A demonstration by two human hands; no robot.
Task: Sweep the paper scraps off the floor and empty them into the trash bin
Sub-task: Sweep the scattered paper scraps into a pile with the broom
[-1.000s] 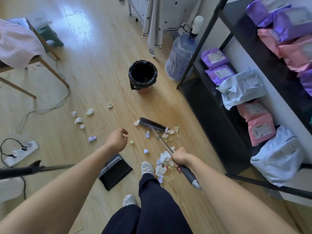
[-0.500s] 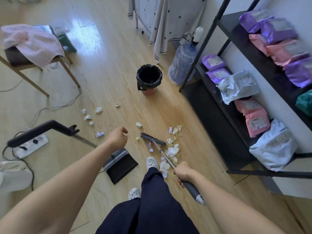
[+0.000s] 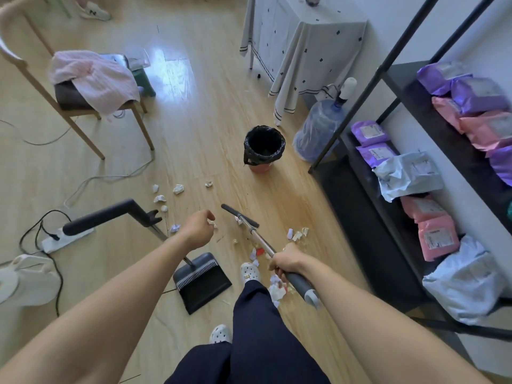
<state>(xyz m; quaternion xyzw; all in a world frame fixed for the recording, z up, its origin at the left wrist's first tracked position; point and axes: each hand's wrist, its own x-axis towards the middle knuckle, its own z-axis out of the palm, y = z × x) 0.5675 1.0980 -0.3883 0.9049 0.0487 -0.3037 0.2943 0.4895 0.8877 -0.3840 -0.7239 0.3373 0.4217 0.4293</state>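
My right hand point(image 3: 285, 261) grips the metal shaft of a broom point(image 3: 240, 215), whose dark head rests on the wooden floor ahead of me. Crumpled paper scraps point(image 3: 297, 234) lie right of the broom, more scraps point(image 3: 277, 289) are piled by my right foot, and a loose group point(image 3: 177, 189) sits farther left. My left hand point(image 3: 198, 228) hovers empty with fingers loosely curled, above the floor. A dark dustpan point(image 3: 202, 281) with a long bent handle point(image 3: 110, 214) stands at my left foot. The trash bin point(image 3: 264, 148), lined with a black bag, stands beyond the broom.
A black metal shelf point(image 3: 415, 189) with purple, pink and grey parcels runs along the right. A water jug point(image 3: 318, 131) and a clothed table point(image 3: 299, 51) stand behind the bin. A chair point(image 3: 83, 101) with pink cloth, a power strip point(image 3: 66, 239) and cables lie left.
The broom head has swung left and back toward me, dragging scraps. The view has tilted up, and the dustpan handle has come upright into view at left.
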